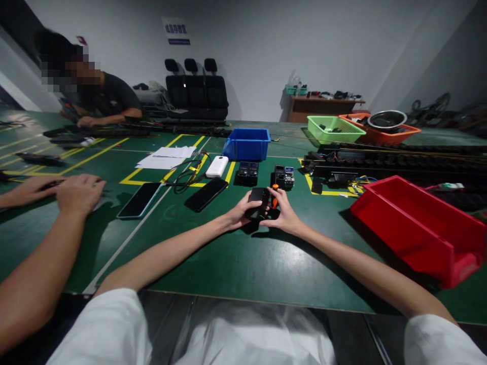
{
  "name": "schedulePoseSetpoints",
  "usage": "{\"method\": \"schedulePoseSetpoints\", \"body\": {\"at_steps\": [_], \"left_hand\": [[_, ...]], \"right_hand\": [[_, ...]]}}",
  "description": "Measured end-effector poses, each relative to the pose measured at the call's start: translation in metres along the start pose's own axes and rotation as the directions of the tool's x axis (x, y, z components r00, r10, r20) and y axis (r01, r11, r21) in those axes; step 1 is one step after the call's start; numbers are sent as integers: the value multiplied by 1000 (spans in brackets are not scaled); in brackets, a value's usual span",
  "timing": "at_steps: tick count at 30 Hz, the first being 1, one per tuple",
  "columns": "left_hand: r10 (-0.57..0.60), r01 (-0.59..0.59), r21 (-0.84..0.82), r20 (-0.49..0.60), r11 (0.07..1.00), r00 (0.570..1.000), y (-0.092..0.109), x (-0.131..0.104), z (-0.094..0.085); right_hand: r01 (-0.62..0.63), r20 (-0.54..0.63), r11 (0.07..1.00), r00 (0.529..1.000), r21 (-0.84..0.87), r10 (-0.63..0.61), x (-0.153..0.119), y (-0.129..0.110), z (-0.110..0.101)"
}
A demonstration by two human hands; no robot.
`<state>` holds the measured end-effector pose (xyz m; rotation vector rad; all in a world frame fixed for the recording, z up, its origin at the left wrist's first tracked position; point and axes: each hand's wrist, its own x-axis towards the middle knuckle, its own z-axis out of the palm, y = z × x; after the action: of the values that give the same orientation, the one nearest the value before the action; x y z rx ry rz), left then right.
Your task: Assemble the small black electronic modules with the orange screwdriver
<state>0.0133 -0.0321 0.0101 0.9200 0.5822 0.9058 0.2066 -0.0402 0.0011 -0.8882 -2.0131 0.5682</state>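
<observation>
My left hand (244,209) is closed around a small black box-shaped device (257,198), its thumb lying across the top face. Close against the device's right side is my right hand (286,215), thumb and index finger curved around that edge. An orange-handled screwdriver (274,203) stands in the right hand's grip, passing behind the index finger; its tip is hidden. Just beyond my hands sit two similar small black devices: a closed-looking one (247,173) and one with exposed parts (284,175).
Left of my hands lie a black phone (206,194), a pale-edged phone (140,201), a white power bank (217,166), cables and papers (165,157). A blue bin (247,144) is behind; a red bin (418,228) at right. Another person's hands (78,192) rest at left.
</observation>
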Motion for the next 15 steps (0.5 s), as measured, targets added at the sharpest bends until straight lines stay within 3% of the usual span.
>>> {"method": "schedulePoseSetpoints", "body": {"at_steps": [15], "left_hand": [[-32, 34, 42, -31, 999, 999, 1, -1, 1]], "right_hand": [[28, -22, 1000, 999, -2, -28, -2, -3, -1]]}}
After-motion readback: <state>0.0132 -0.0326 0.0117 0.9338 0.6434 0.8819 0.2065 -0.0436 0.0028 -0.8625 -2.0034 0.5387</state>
